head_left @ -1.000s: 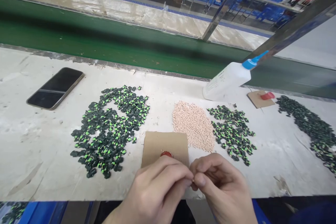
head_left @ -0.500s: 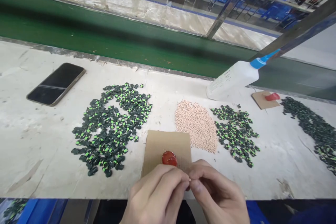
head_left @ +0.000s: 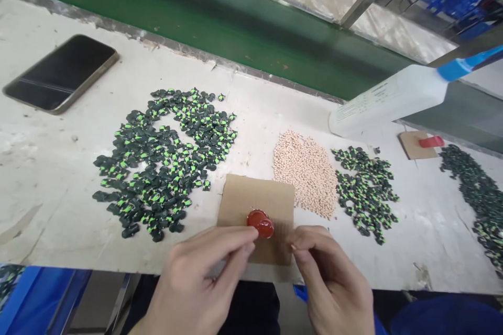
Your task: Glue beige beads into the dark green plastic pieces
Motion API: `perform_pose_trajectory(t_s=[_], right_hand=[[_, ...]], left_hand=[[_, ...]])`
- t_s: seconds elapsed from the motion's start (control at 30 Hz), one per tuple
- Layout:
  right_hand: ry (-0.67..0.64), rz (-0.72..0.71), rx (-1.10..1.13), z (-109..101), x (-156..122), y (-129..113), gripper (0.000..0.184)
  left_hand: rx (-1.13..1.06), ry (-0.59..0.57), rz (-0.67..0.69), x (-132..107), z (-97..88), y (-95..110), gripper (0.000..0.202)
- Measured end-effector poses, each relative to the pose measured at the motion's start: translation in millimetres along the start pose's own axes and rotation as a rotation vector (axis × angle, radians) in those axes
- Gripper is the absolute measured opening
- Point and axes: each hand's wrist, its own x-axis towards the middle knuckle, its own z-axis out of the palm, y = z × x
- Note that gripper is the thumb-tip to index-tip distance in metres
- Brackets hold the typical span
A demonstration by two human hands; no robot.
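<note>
My left hand [head_left: 214, 267] is closed in a pinch, thumb and index fingertips together at the near left edge of a glossy red cap-like piece [head_left: 265, 227]. Whatever lies between those fingertips, if anything, is too small to make out. The red piece rests on a square of brown cardboard [head_left: 243, 193]. At the cardboard's right edge, my right hand [head_left: 334, 272] pinches a tiny pale bead [head_left: 293, 246] between thumb and index finger. Beyond it spreads a heap of similar pale pinkish beads [head_left: 304, 172]. A gap separates the two hands.
Small dark green pieces with bright green marks form a big pile [head_left: 157, 167] on the left and a smaller pile [head_left: 365, 188] on the right. A phone [head_left: 65, 70], a white blue-tipped bottle [head_left: 389, 97], another cardboard piece [head_left: 412, 151] and more dark pieces [head_left: 471, 188] lie farther out.
My hands, fingertips together before, have parted. The left has moved left, close to the red piece; the right keeps its pinch. The camera view has tilted down and come closer.
</note>
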Motion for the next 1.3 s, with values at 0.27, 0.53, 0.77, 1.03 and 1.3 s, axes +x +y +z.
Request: perform_pose_trajectory(t_s=[0.27,0.53,0.77,1.03,1.3], right_hand=[[-0.057,-0.086,-0.140,10.3,3.2,12.6,0.020],[-0.044,-0.053,-0.139,10.2,3.8,12.0,0.019],[-0.034,-0.024,-0.125,9.9,3.5,12.9,0.017],[0.002,0.034,-0.053,7.7,4.4,4.6,0.015],[-0.048,0.327,0.587,5.1,7.8,-21.7,0.016]], left_hand=[[0.149,0.054,0.095,3.2,2.0,-18.2,0.019],[0.102,0.058,0.063,7.4,1.4,-17.2,0.020],[0.094,0.056,0.069,8.3,1.2,-16.0,0.018],[0.074,0.062,0.041,6.7,0.5,-16.2,0.021],[-0.432,0.020,-0.295,12.9,0.4,14.8,0.029]])
